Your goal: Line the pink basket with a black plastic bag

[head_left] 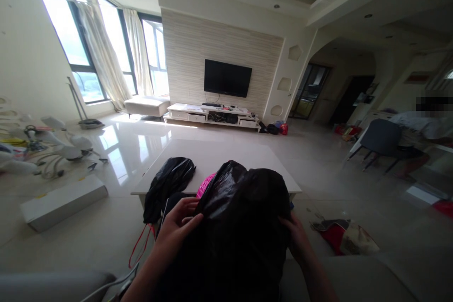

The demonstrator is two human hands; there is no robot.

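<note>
Behind our white coffee table (pixel 226 155), both hands, left hand (pixel 179 224) and right hand (pixel 297 238), grasp a black plastic bag (pixel 244 217) hiding most of something pink (pixel 204 186).

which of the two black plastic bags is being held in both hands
The big black bag nearest the camera, between left hand and right hand; the smaller bag lies untouched on the table.

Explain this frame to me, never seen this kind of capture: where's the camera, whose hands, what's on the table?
There is no machine here. One camera sits on a person's head and looks forward and down, so the two bare hands at the bottom are the wearer's own. The left hand and right hand grip the sides of a large black plastic bag. Something pink shows behind it. On the white low table lies a second black bag. Far right, another person sits by a dark chair. A TV hangs on the far wall.
</note>
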